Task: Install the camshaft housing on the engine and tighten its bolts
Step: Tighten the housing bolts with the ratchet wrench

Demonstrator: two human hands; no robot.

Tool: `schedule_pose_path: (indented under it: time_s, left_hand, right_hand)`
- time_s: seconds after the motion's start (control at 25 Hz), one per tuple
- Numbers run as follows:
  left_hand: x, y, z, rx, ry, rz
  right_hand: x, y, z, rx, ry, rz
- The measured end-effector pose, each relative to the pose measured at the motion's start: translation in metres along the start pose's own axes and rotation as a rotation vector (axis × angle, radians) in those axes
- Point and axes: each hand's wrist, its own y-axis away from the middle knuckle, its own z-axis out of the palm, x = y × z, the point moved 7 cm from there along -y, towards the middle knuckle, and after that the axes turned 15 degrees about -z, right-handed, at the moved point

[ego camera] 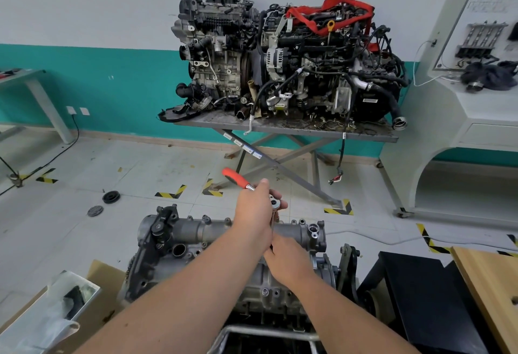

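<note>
- My left hand (253,213) fingers wrap the ratchet (252,187) head at frame centre.
- My right hand (288,259) fingers pinch its extension above the camshaft housing (196,231).
- Open floor (112,163) lies beyond the housing's far edge.

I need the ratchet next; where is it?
Head view, centre: the ratchet is in the left hand, above the camshaft housing, red handle pointing up-left.

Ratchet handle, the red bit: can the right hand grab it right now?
Probably not right away: the right hand is low by the engine, and the left hand sits between it and the red handle.
</note>
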Motion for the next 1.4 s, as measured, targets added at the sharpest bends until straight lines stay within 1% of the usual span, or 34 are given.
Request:
schedule_pose_path:
  time_s: [0.08, 0.16, 0.24, 0.36, 0.44, 0.56, 0.64, 0.8, 0.92, 1.0, 1.12, 1.32, 1.4]
  left_hand:
    - [-0.002, 0.003, -0.004, 0.068, 0.103, 0.018]
    - [-0.003, 0.006, -0.006, 0.078, 0.146, 0.025]
    - [-0.003, 0.006, -0.004, 0.043, 0.065, 0.023]
    - [0.002, 0.008, 0.005, -0.054, -0.156, -0.003]
    - [0.004, 0.009, 0.007, -0.088, -0.206, -0.027]
    - [0.005, 0.01, 0.006, -0.098, -0.218, -0.023]
    - [0.004, 0.009, 0.002, -0.068, -0.164, -0.013]
    - [0.0, 0.003, -0.013, 0.084, 0.074, -0.055]
    - [0.002, 0.001, -0.019, 0.14, 0.11, -0.055]
    - [0.004, 0.001, -0.014, 0.089, 0.014, -0.031]
    - [0.006, 0.006, 0.001, -0.022, -0.214, -0.004]
    - [0.006, 0.005, 0.002, -0.064, -0.237, 0.001]
    - [0.004, 0.005, 0.002, -0.118, -0.246, 0.008]
  right_hand:
    - [0.001, 0.002, -0.001, -0.005, -0.013, 0.019]
    - [0.0, 0.003, 0.0, -0.013, -0.018, 0.024]
    - [-0.001, 0.002, 0.0, -0.013, -0.005, 0.005]
    - [-0.001, 0.001, -0.002, 0.004, 0.009, -0.001]
    - [0.0, 0.001, -0.001, 0.006, 0.011, 0.011]
    - [0.001, 0.002, -0.001, 0.008, 0.014, 0.016]
    - [-0.001, 0.001, -0.001, 0.004, 0.02, 0.007]
    - [-0.003, 0.002, 0.0, 0.0, 0.048, -0.015]
    - [-0.005, 0.002, 0.0, 0.001, 0.036, -0.025]
    - [-0.003, 0.001, 0.0, 0.005, 0.018, -0.017]
    - [0.0, 0.001, 0.001, 0.002, -0.007, 0.013]
    - [0.001, 0.002, 0.001, 0.012, -0.014, 0.017]
    - [0.001, 0.001, 0.001, 0.012, -0.015, 0.016]
